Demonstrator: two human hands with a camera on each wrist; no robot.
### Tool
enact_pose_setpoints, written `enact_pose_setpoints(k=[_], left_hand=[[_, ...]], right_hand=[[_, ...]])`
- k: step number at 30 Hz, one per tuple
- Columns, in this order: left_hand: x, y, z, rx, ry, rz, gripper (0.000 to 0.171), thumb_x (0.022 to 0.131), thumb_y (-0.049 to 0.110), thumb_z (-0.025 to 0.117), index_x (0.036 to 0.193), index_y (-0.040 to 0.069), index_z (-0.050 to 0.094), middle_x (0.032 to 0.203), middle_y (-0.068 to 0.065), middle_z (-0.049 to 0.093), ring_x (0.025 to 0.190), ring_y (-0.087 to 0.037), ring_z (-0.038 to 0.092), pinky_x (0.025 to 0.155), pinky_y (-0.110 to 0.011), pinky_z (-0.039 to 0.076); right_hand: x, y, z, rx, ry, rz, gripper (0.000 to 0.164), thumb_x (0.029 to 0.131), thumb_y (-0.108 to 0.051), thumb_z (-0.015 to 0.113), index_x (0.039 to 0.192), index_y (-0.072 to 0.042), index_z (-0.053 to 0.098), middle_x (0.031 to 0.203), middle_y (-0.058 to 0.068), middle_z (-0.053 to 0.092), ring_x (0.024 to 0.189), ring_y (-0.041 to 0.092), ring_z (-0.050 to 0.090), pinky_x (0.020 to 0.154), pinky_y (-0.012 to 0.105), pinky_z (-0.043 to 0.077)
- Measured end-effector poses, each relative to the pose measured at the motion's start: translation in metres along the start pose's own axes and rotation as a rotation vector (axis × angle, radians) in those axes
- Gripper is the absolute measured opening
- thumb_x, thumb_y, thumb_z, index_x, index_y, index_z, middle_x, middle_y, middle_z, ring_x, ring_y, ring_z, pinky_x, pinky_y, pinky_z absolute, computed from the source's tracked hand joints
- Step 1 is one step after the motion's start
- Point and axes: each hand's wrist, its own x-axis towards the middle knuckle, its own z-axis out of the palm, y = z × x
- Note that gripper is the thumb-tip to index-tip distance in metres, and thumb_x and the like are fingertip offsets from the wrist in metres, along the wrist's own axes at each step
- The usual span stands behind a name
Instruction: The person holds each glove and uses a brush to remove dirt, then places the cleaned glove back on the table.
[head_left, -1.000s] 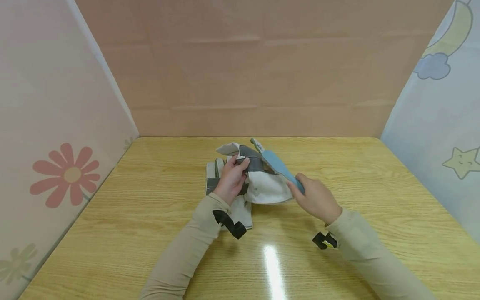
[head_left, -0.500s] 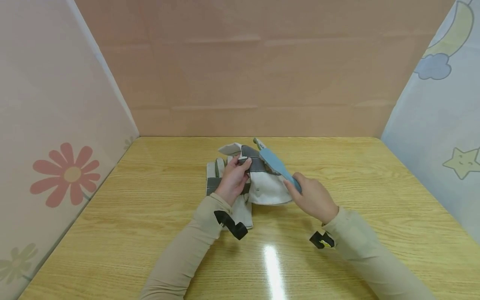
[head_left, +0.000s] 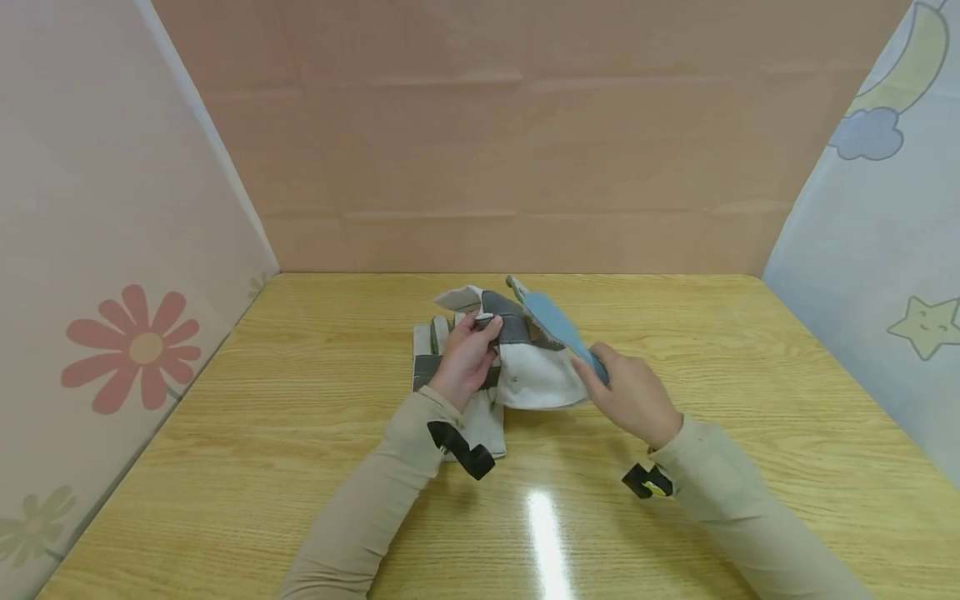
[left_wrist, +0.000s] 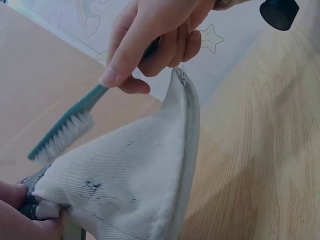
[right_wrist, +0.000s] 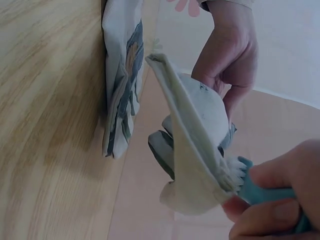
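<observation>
A white and dark grey work glove (head_left: 536,379) is held up off the table, pinched by my left hand (head_left: 467,354) between thumb and fingers. Dark smudges mark its white cuff (left_wrist: 125,170) in the left wrist view. My right hand (head_left: 633,396) grips the handle of a blue brush (head_left: 557,321) with white bristles (left_wrist: 65,136). The brush head lies against or just over the glove's grey band; in the right wrist view the bristles (right_wrist: 234,172) meet the cuff's edge. Below my left hand, a second matching glove (head_left: 483,425) lies flat on the table, partly covered.
The wooden table (head_left: 300,467) reaches back to a pinkish-brown panel (head_left: 525,167). Patterned walls stand on the left (head_left: 112,208) and right (head_left: 885,250). Black camera mounts sit on the left wrist (head_left: 461,450) and right wrist (head_left: 647,482).
The brush and my right hand have shifted slightly left, then back right, over the glove. My left hand and the held glove have moved only a little; the lower glove stays put.
</observation>
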Motion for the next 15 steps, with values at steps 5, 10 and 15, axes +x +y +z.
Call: enact_pose_setpoints(k=[5,10,15], left_hand=[[0.0002,-0.0003,0.0006,-0.009,-0.002,0.003,0.048,0.097,0.004,0.045,0.144,0.004,0.032,0.149,-0.017,0.033,0.138,-0.030,0.033,0.113,-0.039,0.030],[0.0006,0.0008,-0.0017,-0.010,0.014,0.000,0.048,0.097,0.004,0.046,0.144,0.004,0.033,0.150,-0.014,0.032,0.139,-0.028,0.031,0.114,-0.037,0.029],[0.0002,0.0009,-0.0020,-0.009,0.015,-0.004,0.049,0.097,0.004,0.046,0.144,0.004,0.032,0.150,-0.015,0.032,0.139,-0.029,0.032,0.113,-0.038,0.029]], right_hand=[[0.0002,-0.0010,0.0019,-0.023,-0.042,0.026,0.029,0.099,-0.027,0.045,0.083,-0.004,0.050,0.054,-0.002,0.037,0.043,0.009,0.031,0.042,0.021,0.027],[-0.0017,0.0025,0.0013,-0.057,-0.048,0.028,0.026,0.098,-0.024,0.047,0.085,-0.002,0.052,0.053,-0.001,0.038,0.042,0.009,0.031,0.041,0.022,0.027],[-0.0016,0.0047,-0.0014,-0.072,-0.036,0.007,0.026,0.098,-0.024,0.048,0.084,-0.002,0.053,0.051,-0.002,0.036,0.041,0.008,0.029,0.041,0.021,0.025]])
